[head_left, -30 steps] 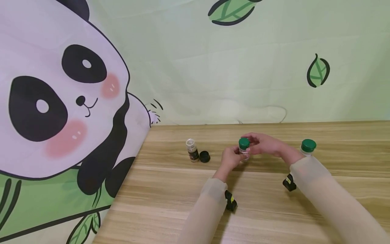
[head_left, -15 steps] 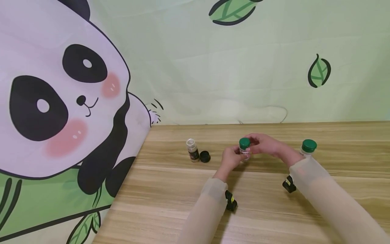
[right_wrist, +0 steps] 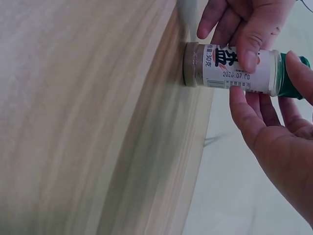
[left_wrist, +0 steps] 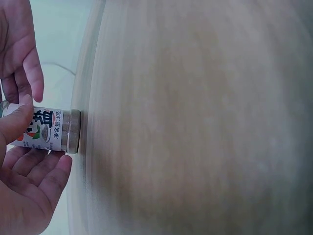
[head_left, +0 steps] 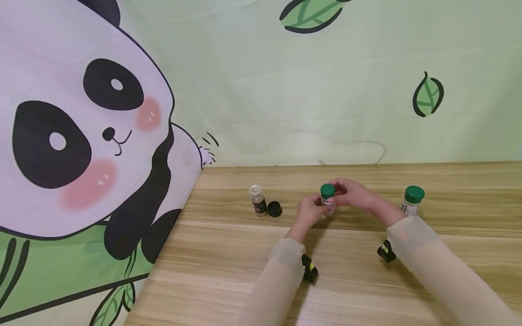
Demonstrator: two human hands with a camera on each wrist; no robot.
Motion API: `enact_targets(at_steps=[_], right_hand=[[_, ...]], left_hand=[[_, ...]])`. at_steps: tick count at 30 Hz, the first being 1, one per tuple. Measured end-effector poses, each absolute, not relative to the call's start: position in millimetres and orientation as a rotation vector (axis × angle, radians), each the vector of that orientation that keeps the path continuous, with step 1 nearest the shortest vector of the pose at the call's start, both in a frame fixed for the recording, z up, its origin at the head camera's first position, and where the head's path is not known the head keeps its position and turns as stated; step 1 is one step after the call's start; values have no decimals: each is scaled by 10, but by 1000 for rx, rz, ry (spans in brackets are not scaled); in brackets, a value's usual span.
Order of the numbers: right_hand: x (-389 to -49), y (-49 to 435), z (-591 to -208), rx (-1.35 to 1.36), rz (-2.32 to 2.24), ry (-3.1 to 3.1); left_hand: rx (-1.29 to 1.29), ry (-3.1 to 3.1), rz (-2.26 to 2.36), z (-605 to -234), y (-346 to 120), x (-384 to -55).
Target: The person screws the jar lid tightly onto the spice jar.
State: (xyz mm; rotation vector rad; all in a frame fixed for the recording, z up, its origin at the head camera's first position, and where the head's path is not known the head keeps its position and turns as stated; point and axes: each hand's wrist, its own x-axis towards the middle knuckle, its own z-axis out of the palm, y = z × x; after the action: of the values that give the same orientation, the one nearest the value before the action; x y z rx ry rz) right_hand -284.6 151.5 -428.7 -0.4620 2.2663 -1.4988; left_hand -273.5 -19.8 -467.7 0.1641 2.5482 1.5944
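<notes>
Bottle (right_wrist: 229,68) between both hands, upright on the table (head_left: 204,267), long axis vertical.
The left hand (head_left: 310,212) grips its body from the left, thumb in front; the right hand (head_left: 352,193), equally near, curls around the green cap (head_left: 327,190) from the right.

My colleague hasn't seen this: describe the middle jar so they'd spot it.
On the wooden table, follow the sleeves to where left hand and right hand meet. They hold the middle jar, green-lidded and white-labelled. Another green-lidded jar stands right, an uncapped jar left; only this one is held.
</notes>
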Motion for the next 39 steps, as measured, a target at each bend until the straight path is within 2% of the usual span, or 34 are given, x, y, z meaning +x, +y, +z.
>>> enact_targets(at_steps=[28, 39], right_hand=[[-2759, 1426, -4378, -404, -1575, 2368], [-2878, 1572, -4266, -607, -1380, 2299]], left_hand=[[168, 2565, 1585, -4667, -195, -2734], [168, 2556, 1600, -4673, -194, -2727]])
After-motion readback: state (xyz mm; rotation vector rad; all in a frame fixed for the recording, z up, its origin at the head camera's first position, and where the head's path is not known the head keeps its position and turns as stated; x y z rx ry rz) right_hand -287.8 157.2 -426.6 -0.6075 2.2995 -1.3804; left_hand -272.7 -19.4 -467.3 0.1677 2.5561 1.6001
